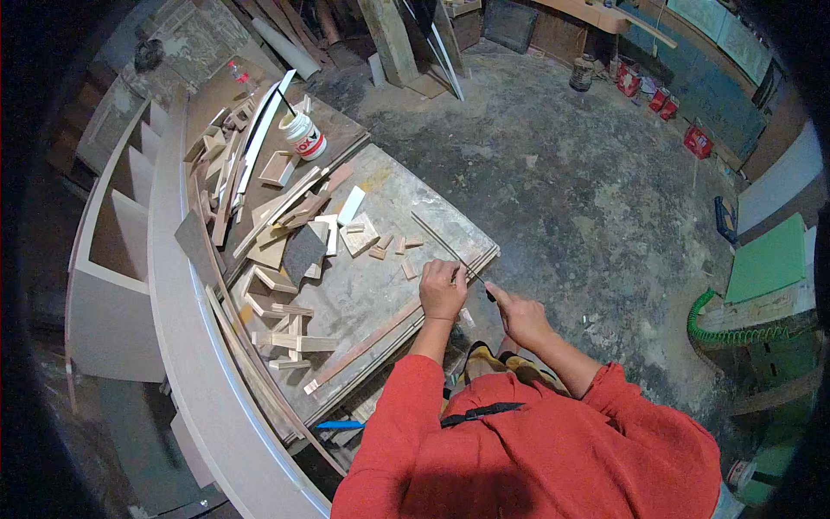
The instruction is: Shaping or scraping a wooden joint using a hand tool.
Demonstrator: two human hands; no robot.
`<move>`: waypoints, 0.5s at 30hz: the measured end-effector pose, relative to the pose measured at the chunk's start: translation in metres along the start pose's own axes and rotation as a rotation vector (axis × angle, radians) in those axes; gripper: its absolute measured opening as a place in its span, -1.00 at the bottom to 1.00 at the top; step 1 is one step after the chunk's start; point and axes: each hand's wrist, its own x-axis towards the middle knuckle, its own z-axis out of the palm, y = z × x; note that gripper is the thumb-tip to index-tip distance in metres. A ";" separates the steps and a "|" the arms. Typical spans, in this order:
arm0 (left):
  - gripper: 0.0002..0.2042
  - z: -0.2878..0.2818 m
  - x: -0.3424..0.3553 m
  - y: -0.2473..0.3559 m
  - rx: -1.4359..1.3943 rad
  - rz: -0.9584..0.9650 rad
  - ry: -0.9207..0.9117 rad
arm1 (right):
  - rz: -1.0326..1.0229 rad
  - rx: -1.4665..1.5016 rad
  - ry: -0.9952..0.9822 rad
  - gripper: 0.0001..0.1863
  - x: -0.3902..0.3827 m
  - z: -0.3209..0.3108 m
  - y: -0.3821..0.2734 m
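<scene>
- Two red sleeves of yours came up from the lower edge, and yellow-and-black footwear showed between your forearms.
- Your right hand was closed around the black handle of a slim tool, near the right-hand corner of the worktop.
- Your left hand was just beside it, thumb and fingers pinched on a thin dark strip; the fingertips were partly hidden. The strip slanted away from you over the worktop. You could not tell whether the tool touched it.
- To your left, a long reddish wooden slat lay along the worktop's near edge.
- Beyond your left hand, small wooden blocks were scattered near a square wooden piece.
- Farther left, some joined wooden pieces stood near the heaped offcuts.
- Past that heap you had a white jar with a red label and a dark stick upright in it.
- A clear bottle stood farther back.
- Off to your right, a green coiled hose hung beside a green panel.
- Farthest away, red containers sat along the wall, and boards leaned upright.
</scene>
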 end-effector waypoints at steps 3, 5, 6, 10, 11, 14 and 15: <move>-0.95 0.000 0.002 0.001 0.018 0.010 -0.004 | 0.102 0.070 0.089 -0.40 -0.001 0.004 -0.004; -0.95 0.000 0.000 0.000 0.020 -0.010 -0.024 | 0.099 0.017 0.038 -0.41 0.000 0.005 -0.004; -0.95 0.000 0.000 0.000 0.021 -0.011 -0.022 | 0.097 -0.036 -0.014 -0.41 0.002 0.006 -0.003; -0.95 -0.001 0.000 0.002 0.029 -0.008 -0.022 | 0.077 -0.062 -0.019 -0.37 0.006 0.003 -0.005; -0.96 -0.001 0.000 0.003 0.039 -0.009 -0.030 | 0.045 -0.058 0.003 -0.36 0.005 0.003 -0.006; -0.96 -0.002 0.001 0.004 0.032 -0.003 -0.024 | -0.009 -0.046 0.044 -0.31 0.003 0.007 -0.003; -0.96 -0.003 0.001 0.004 0.033 -0.006 -0.023 | -0.030 -0.038 0.065 -0.29 0.003 0.009 -0.001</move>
